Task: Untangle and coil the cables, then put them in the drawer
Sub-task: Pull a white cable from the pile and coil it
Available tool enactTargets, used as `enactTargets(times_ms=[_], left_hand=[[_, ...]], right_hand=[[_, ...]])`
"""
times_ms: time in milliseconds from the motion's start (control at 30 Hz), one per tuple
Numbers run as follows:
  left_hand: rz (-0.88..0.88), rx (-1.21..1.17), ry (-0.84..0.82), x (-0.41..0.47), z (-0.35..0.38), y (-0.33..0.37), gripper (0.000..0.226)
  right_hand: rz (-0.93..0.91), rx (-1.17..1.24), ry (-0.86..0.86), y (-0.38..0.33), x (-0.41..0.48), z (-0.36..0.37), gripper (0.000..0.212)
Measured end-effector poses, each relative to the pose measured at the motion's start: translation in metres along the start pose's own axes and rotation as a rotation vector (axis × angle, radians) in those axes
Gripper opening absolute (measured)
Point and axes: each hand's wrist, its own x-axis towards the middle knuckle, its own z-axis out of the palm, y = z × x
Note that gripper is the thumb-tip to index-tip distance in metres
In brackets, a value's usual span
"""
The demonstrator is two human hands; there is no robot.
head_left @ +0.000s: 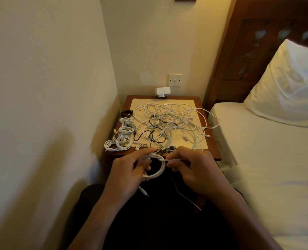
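L hand (126,170) grip clamps white coil (161,171); free tail (174,160) runs 9–3, leaving at 3 o'clock into R hand (192,168) pinch grip.

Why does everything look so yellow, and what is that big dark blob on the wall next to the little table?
Head view: dim warm light tints the wall, bed and tangled cables yellow; the blob is a soft shadow, probably the person's; the wide lens bends straight edges; the left hand and right hand holding the white coil look slightly blurred.
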Motion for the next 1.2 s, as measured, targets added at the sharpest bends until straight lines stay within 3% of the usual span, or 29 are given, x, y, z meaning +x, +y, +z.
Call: enactTargets(times_ms=[167, 367, 500, 567, 667, 767, 867, 1033, 1133, 1200], left_hand=[[0.016, 0.077, -0.103, 0.005, -0.01, 0.004, 0.044], [-0.038, -0.014, -0.191, 0.008, -0.018, 0.009, 0.033], [-0.119, -0.199, 0.032, 0.008, -0.001, 0.007, 0.029], [-0.226, -0.424, 0.134, 0.008, 0.01, 0.005, 0.028], [-0.327, -0.716, 0.259, 0.008, 0.022, 0.004, 0.027], [-0.337, -0.747, 0.366, 0.007, 0.031, 0.001, 0.024], [-0.353, -0.681, 0.415, 0.006, 0.038, -0.007, 0.025], [-0.275, -0.541, 0.341, 0.001, 0.037, -0.01, 0.029], [-0.175, -0.261, 0.267, -0.007, 0.035, -0.015, 0.031], [-0.159, -0.227, 0.238, -0.011, 0.036, -0.012, 0.031]], right_hand=[[0.026, 0.042, 0.015, 0.0, 0.003, -0.009, 0.019], [0.065, 0.146, 0.032, 0.0, 0.001, -0.012, 0.018], [0.221, 0.342, 0.142, 0.003, 0.005, 0.01, 0.039], [0.364, 0.402, 0.174, 0.008, 0.003, 0.023, 0.052], [0.556, 0.527, 0.095, 0.011, -0.007, 0.044, 0.044], [0.699, 0.946, 0.095, 0.002, -0.014, 0.057, 0.04], [0.683, 1.205, 0.151, -0.006, -0.016, 0.061, 0.031], [0.544, 1.072, 0.287, -0.007, -0.018, 0.059, 0.033], [0.428, 0.815, 0.344, -0.006, -0.016, 0.057, 0.031], [0.284, 0.627, 0.353, -0.009, -0.016, 0.057, 0.028]])
